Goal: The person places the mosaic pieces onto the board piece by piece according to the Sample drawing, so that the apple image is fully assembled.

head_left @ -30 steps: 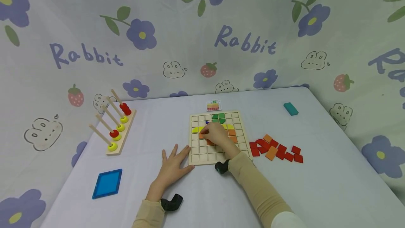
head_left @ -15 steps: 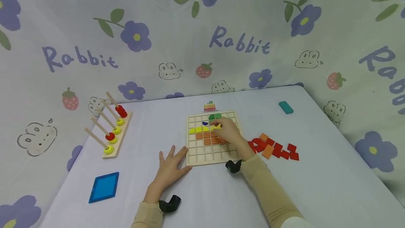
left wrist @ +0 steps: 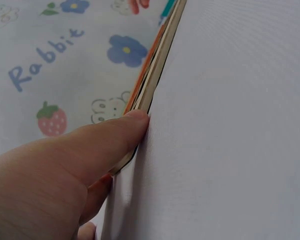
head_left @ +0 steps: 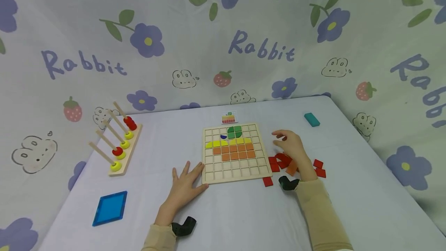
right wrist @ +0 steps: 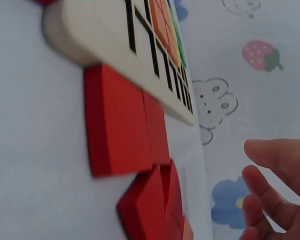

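Observation:
On the white tabletop lies a wooden grid board (head_left: 216,169). Green pieces (head_left: 234,132), a small blue half-round piece (head_left: 223,137), a yellow row (head_left: 231,141) and orange squares (head_left: 234,151) sit on its grid. My left hand (head_left: 183,189) spreads its fingers at the board's near left corner; in the left wrist view the thumb (left wrist: 110,142) touches the board's edge. Right of the board, my right hand (head_left: 292,147) hovers above loose red tiles (head_left: 274,164) and an orange tile (head_left: 291,167), partly covering them. Nothing shows between its loosely bent fingers (right wrist: 270,155).
A picture card (head_left: 229,117) lies behind the board. At left stand a wooden bead stacker (head_left: 129,151) and a blue square tray (head_left: 109,208). A teal block (head_left: 311,119) is at the back right. One red tile (head_left: 267,181) lies by the board's near right corner.
My right hand has moved from over the board rightward to the loose tiles, uncovering the pieces on the grid. My left hand stays at the board's corner. The head view has shifted slightly.

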### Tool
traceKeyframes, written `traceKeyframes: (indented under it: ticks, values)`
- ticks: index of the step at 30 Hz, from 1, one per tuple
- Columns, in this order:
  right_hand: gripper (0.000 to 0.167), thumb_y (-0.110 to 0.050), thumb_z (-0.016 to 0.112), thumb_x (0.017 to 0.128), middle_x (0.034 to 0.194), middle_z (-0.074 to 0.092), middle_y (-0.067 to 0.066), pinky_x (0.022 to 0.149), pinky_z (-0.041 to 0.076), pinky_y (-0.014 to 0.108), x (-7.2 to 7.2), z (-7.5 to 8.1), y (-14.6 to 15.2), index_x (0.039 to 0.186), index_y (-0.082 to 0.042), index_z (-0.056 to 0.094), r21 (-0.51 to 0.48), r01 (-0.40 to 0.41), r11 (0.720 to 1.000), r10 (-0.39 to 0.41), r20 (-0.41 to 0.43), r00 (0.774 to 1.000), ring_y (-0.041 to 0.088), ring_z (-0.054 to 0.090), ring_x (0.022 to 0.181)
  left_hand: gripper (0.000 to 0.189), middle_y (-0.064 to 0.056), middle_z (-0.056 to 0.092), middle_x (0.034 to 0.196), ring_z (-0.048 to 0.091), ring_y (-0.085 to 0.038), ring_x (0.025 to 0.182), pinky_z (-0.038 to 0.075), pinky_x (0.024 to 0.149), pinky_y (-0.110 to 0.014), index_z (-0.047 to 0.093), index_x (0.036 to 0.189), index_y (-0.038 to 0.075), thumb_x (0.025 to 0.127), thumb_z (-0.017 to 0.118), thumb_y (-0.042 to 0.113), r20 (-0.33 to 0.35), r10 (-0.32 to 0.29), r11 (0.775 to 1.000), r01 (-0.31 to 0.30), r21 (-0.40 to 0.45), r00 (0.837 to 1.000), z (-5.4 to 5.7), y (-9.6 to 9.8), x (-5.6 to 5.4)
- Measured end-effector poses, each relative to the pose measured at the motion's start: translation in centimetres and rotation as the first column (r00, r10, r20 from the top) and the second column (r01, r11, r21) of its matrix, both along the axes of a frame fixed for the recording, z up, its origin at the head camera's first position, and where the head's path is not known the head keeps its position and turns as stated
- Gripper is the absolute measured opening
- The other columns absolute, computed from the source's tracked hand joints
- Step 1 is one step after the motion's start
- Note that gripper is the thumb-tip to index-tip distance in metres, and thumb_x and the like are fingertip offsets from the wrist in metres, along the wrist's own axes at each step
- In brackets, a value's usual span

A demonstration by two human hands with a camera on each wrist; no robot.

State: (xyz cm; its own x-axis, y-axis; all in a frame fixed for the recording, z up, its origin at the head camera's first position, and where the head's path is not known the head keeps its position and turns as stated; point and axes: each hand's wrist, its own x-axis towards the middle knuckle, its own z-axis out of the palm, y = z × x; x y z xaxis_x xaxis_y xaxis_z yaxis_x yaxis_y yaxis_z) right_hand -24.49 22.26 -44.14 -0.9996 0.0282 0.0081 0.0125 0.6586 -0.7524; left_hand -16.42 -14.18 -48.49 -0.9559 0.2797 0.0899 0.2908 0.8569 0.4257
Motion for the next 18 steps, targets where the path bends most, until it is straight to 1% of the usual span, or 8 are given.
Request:
traceKeyframes:
  ticks: [2,6,8,11,15,18]
  values:
    - [0.033,-0.012,0.062,0.087,0.114,0.057,0.019,0.077,0.045,0.035,0.3,-0.2,1.1,0.12,-0.005,0.06,-0.004,0.028,1.0,-0.028,0.021,0.999,0.032,0.048,0.099,0.069,-0.005,0.044,0.141,0.019,-0.039,0.137,-0.007,0.102,-0.067,0.046,0.137,0.012,0.079,0.069,0.042,0.001,0.0,1.0,0.0,0.003,1.0,0.0,0.0,0.0]
    - [0.034,-0.013,0.059,0.089,0.116,0.056,0.02,0.075,0.046,0.035,0.9,-0.6,2.8,0.122,-0.004,0.058,0.003,0.053,0.999,-0.053,0.053,0.997,0.033,0.049,0.099,0.069,-0.005,0.044,0.141,0.019,-0.04,0.137,-0.007,0.101,-0.068,0.046,0.137,0.011,0.079,0.069,0.042,-0.004,-0.004,1.0,0.004,0.003,1.0,0.0,-0.1,0.0]
    - [0.035,-0.013,0.057,0.089,0.117,0.056,0.022,0.077,0.047,0.038,1.1,-0.8,3.3,0.122,-0.002,0.058,0.017,0.052,0.998,-0.053,0.07,0.996,0.034,0.051,0.1,0.069,-0.005,0.044,0.141,0.019,-0.04,0.137,-0.007,0.101,-0.068,0.047,0.137,0.011,0.079,0.069,0.042,-0.007,-0.004,1.0,0.004,0.007,1.0,0.0,-0.2,0.0]
    - [0.038,-0.015,0.057,0.09,0.12,0.053,0.024,0.084,0.046,0.045,1.3,-1.0,3.8,0.125,-0.001,0.055,0.04,0.055,0.998,-0.06,0.128,0.99,0.037,0.049,0.104,0.069,-0.005,0.044,0.141,0.02,-0.04,0.137,-0.007,0.101,-0.068,0.047,0.136,0.011,0.079,0.069,0.042,-0.012,-0.004,1.0,0.004,0.008,1.0,0.0,-0.2,-0.1]
    - [0.046,-0.021,0.062,0.087,0.126,0.049,0.025,0.093,0.041,0.052,1.5,-1.2,4.0,0.128,0.0,0.052,0.074,0.05,0.996,-0.066,0.229,0.971,0.04,0.044,0.112,0.069,-0.005,0.043,0.142,0.019,-0.04,0.137,-0.007,0.101,-0.068,0.046,0.137,0.012,0.079,0.069,0.042,-0.004,-0.004,1.0,0.004,0.003,1.0,-0.1,-0.2,-0.1]
    - [0.049,-0.024,0.064,0.085,0.126,0.048,0.026,0.094,0.04,0.053,1.5,-1.4,4.1,0.126,0.0,0.054,0.088,0.024,0.996,-0.047,0.266,0.963,0.04,0.042,0.113,0.069,-0.005,0.043,0.142,0.019,-0.04,0.137,-0.007,0.101,-0.068,0.046,0.137,0.012,0.079,0.069,0.042,0.0,-0.005,1.0,0.005,0.0,1.0,-0.2,-0.1,-0.2]
